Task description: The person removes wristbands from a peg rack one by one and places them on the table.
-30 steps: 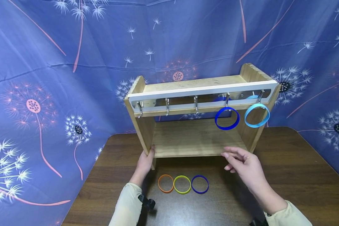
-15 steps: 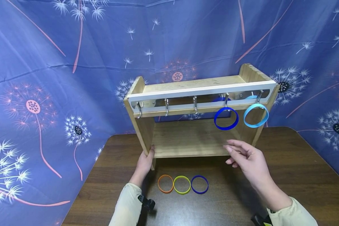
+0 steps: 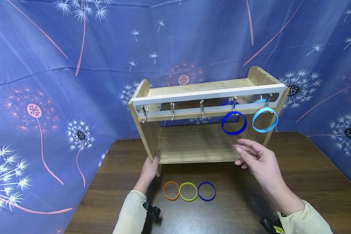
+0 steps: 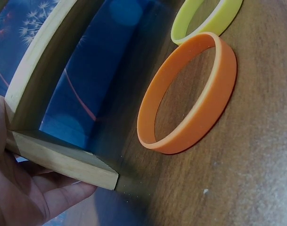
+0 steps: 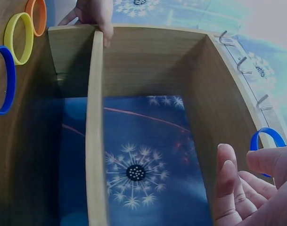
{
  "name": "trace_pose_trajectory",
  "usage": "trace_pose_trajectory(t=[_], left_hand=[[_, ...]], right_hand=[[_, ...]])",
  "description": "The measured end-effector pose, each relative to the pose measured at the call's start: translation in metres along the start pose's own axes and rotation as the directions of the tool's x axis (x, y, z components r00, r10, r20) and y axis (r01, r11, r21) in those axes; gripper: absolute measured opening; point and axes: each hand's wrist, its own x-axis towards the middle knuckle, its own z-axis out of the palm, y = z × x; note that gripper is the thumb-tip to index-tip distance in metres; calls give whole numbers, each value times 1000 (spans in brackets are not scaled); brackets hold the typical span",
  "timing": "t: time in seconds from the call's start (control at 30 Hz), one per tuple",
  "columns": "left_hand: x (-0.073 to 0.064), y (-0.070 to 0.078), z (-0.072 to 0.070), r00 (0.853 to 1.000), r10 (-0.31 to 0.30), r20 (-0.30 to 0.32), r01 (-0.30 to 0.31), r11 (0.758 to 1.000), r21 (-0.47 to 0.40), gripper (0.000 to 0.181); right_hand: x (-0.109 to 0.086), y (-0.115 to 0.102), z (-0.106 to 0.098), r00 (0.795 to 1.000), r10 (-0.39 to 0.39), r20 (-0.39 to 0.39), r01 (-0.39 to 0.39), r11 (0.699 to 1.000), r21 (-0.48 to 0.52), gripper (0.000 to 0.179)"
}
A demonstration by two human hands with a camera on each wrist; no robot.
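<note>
My left hand [image 3: 149, 169] grips the lower left side panel of a small wooden shelf [image 3: 193, 141], thumb on the inside. In the left wrist view its fingers wrap under the panel's end. My right hand [image 3: 261, 164] holds nothing; its fingers are loosely bent in front of the shelf's right half, below two hanging bands. A dark blue silicone wristband [image 3: 233, 133] hangs on the fourth hook from the left, a light blue wristband [image 3: 261, 130] on the rightmost. On the table lie an orange wristband [image 4: 225, 94], a yellow wristband [image 4: 225, 16] and another blue wristband [image 5: 10, 80] in a row.
A white-fronted rail [image 3: 187, 97] with metal hooks runs along the shelf's upper front; the three left hooks [image 3: 202, 109] are bare. The shelf stands on a brown wooden table [image 3: 105, 201]. Behind hangs a blue dandelion-print cloth [image 3: 105, 42].
My right hand has risen slightly and moved a little to the right, from the bottom shelf's front edge toward the hanging bands. The left hand and the wristbands stay in place.
</note>
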Motion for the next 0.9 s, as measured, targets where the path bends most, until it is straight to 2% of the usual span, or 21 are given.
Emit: trace_pose_trajectory(t=[0.63,0.9], left_hand=[[0,-1,1,1000,4,-6,-4,1000,-4,49],[-1,-2,0,1000,11,-1,-11,1000,-13,51]], right_hand=[[10,-10,0,999,-30,-12,31,994,107,34],[15,-15,-1,999,-34,-18,37,981,193,36]])
